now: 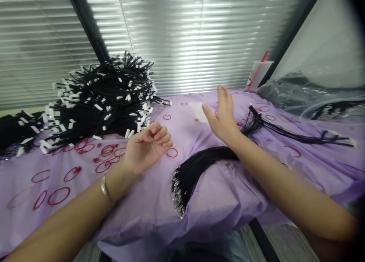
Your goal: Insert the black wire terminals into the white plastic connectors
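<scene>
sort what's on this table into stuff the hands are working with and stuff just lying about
In hand:
left hand, curled
right hand, open
bundle of black cords under the right wrist
tagged cord pile beside the left hand
loose cords by the right hand

Lying about:
cup with a red straw
clear plastic bag

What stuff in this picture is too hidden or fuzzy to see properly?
Head view:
Inside the left hand: curled fingers hide whether it holds anything.
The black cord bundle: its middle runs under the wrist of the right hand.
The cup: its print is too small and blurred.
The plastic bag: crinkled film blurs its contents; the right edge cuts it off.
</scene>
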Demonstrator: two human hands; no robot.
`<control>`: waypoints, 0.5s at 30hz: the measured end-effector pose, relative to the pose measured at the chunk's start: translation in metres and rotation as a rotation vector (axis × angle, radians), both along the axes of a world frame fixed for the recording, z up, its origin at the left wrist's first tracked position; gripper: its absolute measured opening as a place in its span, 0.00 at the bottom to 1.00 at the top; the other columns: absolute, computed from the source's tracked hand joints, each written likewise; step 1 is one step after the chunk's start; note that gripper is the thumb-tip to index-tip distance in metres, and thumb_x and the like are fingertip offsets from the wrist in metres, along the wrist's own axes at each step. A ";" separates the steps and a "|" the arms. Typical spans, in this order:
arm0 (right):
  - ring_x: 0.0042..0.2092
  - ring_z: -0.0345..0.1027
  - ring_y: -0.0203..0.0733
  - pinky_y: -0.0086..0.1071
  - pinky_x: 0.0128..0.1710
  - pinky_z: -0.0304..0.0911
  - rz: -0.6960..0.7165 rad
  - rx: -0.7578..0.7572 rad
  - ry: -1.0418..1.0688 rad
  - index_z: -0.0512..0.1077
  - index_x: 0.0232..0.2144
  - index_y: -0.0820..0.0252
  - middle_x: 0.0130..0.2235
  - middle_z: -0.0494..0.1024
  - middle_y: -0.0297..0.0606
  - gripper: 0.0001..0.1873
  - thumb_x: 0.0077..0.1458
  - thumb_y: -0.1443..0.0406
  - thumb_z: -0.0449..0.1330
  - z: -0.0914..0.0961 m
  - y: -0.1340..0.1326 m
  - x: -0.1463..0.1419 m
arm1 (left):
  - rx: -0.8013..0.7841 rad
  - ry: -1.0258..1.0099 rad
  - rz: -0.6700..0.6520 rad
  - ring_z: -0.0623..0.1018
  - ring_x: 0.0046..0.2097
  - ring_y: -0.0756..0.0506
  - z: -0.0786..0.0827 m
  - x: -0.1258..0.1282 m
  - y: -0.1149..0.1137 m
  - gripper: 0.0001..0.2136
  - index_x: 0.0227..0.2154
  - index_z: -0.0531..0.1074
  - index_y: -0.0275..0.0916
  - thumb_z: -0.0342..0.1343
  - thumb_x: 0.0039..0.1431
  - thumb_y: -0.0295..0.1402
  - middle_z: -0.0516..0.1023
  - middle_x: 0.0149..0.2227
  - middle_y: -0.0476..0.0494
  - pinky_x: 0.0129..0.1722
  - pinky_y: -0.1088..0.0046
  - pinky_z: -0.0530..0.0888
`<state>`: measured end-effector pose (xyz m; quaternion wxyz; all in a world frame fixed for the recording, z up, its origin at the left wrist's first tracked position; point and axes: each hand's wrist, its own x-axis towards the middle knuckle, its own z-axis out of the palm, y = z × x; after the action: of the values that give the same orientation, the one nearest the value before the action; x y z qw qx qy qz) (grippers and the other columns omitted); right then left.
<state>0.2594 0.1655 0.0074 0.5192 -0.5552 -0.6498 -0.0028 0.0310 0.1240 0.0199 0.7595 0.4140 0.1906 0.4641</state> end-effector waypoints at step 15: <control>0.50 0.64 0.43 0.40 0.55 0.60 0.693 -0.217 -0.259 0.69 0.43 0.59 0.47 0.68 0.44 0.12 0.56 0.65 0.55 -0.029 -0.038 -0.049 | 0.845 1.537 0.964 0.56 0.62 0.37 0.041 -0.169 0.146 0.23 0.53 0.61 0.34 0.56 0.54 0.33 0.59 0.59 0.37 0.64 0.47 0.51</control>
<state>0.2108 0.1271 -0.0214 0.3412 -0.3496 -0.8555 0.1715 -0.1385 0.2698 0.0606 -0.0484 0.7162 0.5967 0.3587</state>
